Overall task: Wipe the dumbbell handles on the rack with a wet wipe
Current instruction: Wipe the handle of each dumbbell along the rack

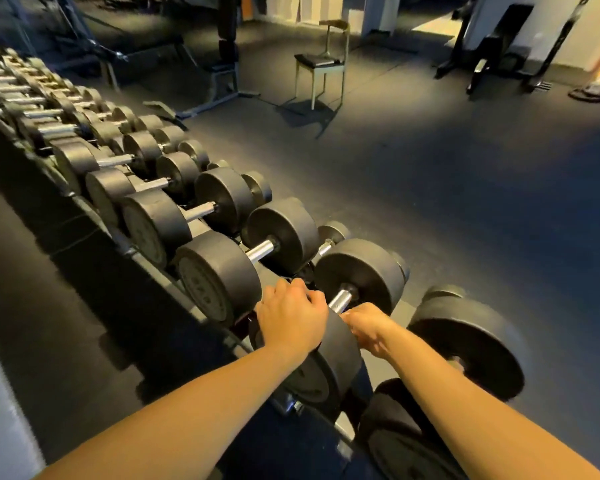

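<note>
Where the dumbbell is: the dumbbell [361,271] that we work on lies at the near end of the rack [146,263], with its axis pointing away from us and other dumbbells on both sides.
Left hand: our left hand [291,318] lies on top of the near head [333,355], with the fingers bent over its rim and holding it.
Right hand: our right hand [368,329] reaches past the same head and closes its fingers on the near end of the handle [342,298].
Wet wipe: we do not see it. It may be under the right fingers, but we cannot tell.
Weight: we judge the dumbbell to be very heavy, so we do not lift it; we only steady it.
Surface: the handle is stiff, bright metal and looks knurled. A wet wipe probably drags a little there instead of sliding freely.
Where to hold: we think it is best to wrap the wipe around the middle of the handle, with the other hand on the head to stop rolling.
Risk: fingers may get pinched where the handle meets a head.
</note>
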